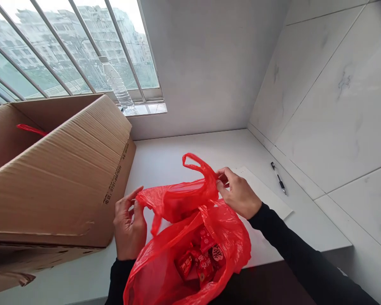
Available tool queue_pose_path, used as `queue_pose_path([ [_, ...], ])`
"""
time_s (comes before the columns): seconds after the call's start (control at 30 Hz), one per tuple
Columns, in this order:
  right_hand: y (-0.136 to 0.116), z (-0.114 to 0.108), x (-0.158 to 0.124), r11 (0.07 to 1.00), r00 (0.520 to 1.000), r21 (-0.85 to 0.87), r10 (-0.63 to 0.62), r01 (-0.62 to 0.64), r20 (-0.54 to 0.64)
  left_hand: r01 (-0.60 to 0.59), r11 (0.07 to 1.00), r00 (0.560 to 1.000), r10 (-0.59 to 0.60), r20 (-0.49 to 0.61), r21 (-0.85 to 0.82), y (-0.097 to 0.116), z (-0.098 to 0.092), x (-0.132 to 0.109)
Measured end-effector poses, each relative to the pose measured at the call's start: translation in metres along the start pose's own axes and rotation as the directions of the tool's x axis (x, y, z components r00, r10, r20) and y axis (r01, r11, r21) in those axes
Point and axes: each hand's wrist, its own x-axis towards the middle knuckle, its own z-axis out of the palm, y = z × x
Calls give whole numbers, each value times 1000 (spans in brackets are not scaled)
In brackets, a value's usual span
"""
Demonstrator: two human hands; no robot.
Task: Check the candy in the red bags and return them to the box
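Observation:
A thin red plastic bag point(184, 197) with loop handles is stretched between my two hands above the white counter. My left hand point(130, 226) pinches its left corner, thumb and fingers together. At its upper right, near a raised handle, my right hand point(238, 190) grips the film. Closer to me a wide red bag opening point(165, 254) gapes, and several small red wrapped packets point(203, 258) with white print lie inside. The crumpled film overlaps, so I cannot tell whether this is a second bag or part of the same one.
A large open cardboard box point(66, 169) stands at the left, red plastic point(31, 128) showing inside. A clear bottle point(117, 84) is on the sill by the barred window. White paper point(266, 197) and a pen point(278, 178) lie on the counter point(190, 142) at right, near the tiled wall.

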Motion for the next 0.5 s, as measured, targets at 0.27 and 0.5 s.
queue_pose_path([
  [0.27, -31, 19, -3, 821, 835, -154, -539, 549, 109, -245, 966, 968, 238, 80, 83, 15, 19, -3],
  [0.5, -18, 26, -4, 872, 898, -286, -306, 397, 315, -46, 998, 998, 47, -41, 33, 15, 8, -10],
])
